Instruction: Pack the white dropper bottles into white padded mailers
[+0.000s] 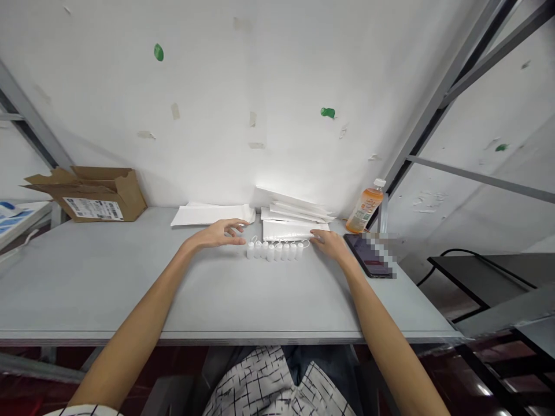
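Note:
Several small white cylinders (278, 252) with thin white loops at their tops stand in a row on the grey table. My left hand (220, 233) hovers just left of the row, fingers apart and holding nothing. At the row's right end is my right hand (331, 243), its fingertips stretched out at the front right corner of a stack of white packets (291, 230). Whether those fingertips touch the packets or the last loop, I cannot tell. Behind my left hand, more flat white packets (207, 215) lie against the wall.
An opened cardboard box (110, 199) with a label stands at the back left of the table (99, 277). To the right are a bottle of orange drink (365, 207) and a dark phone (368, 254), partly pixelated. Metal posts (433, 110) frame the right side.

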`<state>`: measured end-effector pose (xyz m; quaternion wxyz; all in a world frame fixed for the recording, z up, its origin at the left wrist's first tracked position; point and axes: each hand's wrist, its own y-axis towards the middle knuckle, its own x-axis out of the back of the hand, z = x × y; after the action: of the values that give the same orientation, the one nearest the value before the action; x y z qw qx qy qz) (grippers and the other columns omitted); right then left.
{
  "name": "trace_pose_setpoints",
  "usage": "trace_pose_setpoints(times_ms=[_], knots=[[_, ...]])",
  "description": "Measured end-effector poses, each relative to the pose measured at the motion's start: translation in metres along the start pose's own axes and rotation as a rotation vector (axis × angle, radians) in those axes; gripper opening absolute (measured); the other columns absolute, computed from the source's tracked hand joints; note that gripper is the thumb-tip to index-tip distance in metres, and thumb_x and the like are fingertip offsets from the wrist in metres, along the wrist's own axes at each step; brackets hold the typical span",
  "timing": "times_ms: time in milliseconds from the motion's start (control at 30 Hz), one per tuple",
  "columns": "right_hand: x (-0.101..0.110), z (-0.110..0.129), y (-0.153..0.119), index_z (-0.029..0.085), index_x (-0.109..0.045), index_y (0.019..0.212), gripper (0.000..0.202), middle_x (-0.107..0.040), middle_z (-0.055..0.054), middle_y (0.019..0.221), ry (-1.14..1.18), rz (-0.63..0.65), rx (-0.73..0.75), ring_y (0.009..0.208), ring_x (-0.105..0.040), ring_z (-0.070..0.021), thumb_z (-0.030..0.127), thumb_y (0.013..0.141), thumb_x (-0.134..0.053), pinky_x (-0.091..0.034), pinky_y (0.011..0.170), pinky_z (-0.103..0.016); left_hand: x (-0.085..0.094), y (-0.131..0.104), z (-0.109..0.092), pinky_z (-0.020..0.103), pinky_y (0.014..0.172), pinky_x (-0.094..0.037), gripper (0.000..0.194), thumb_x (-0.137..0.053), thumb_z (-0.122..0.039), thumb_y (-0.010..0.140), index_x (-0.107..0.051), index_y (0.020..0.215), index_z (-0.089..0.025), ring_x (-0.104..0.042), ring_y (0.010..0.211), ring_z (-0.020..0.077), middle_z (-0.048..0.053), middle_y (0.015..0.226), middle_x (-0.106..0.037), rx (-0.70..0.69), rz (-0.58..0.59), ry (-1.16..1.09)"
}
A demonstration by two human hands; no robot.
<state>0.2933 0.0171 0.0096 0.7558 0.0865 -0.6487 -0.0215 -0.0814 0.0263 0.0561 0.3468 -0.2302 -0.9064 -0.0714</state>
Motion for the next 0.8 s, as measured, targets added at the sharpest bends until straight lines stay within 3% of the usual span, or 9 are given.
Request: trace_pose_setpoints(times_ms=[167, 367, 533, 633, 800], knots=[[0.000, 0.006, 0.001, 0.025, -0.069, 0.123, 0.037, -0.075, -0.012, 0.111, -0.073, -0.083, -0.067, 0.102, -0.068, -0.0300, 0.032, 0.100, -0.042, -0.046, 0.079, -0.035, 0.000, 0.000, 0.001, 0.038, 0.083, -0.051, 0.079, -0.073, -0.064, 0.069, -0.056, 0.135, -0.025, -0.064, 0.107, 0.0287, 0.013, 0.130, -0.061, -0.052, -0.067, -0.034], [0.003, 0.006, 0.002, 0.025, -0.071, 0.120, 0.036, -0.075, -0.011, 0.108, -0.028, -0.211, -0.122, 0.094, -0.067, -0.0277, 0.032, 0.100, -0.042, -0.040, 0.068, -0.031, -0.001, 0.003, 0.003, 0.040, 0.088, -0.052, 0.076, -0.072, -0.066, 0.070, -0.059, 0.132, -0.024, -0.065, 0.106, 0.0280, 0.013, 0.128, -0.063, -0.068, -0.191, -0.069], [0.012, 0.011, -0.001, 0.021, -0.074, 0.110, 0.035, -0.075, -0.011, 0.094, -0.005, -0.327, -0.125, 0.086, -0.065, -0.0252, 0.035, 0.100, -0.044, -0.030, 0.060, -0.028, -0.003, 0.002, -0.001, 0.040, 0.094, -0.050, 0.071, -0.070, -0.068, 0.072, -0.063, 0.126, -0.022, -0.064, 0.109, 0.0269, 0.012, 0.127, -0.065, -0.072, -0.299, -0.107], [0.016, 0.016, -0.004, 0.021, -0.074, 0.109, 0.036, -0.074, -0.011, 0.093, 0.014, -0.378, -0.083, 0.087, -0.065, -0.0250, 0.035, 0.101, -0.042, -0.029, 0.060, -0.028, -0.004, 0.002, -0.007, 0.037, 0.093, -0.049, 0.064, -0.064, -0.068, 0.078, -0.066, 0.121, -0.020, -0.063, 0.110, 0.0262, 0.011, 0.123, -0.067, -0.085, -0.416, -0.097], [0.021, 0.027, -0.009, 0.019, -0.073, 0.111, 0.037, -0.074, -0.012, 0.101, 0.066, -0.477, 0.029, 0.094, -0.065, -0.0258, 0.035, 0.102, -0.041, -0.037, 0.068, -0.029, -0.006, 0.004, -0.016, 0.033, 0.092, -0.050, 0.050, -0.056, -0.062, 0.087, -0.069, 0.107, -0.019, -0.061, 0.114, 0.0241, 0.009, 0.121, -0.067, -0.200, -0.669, -0.110]])
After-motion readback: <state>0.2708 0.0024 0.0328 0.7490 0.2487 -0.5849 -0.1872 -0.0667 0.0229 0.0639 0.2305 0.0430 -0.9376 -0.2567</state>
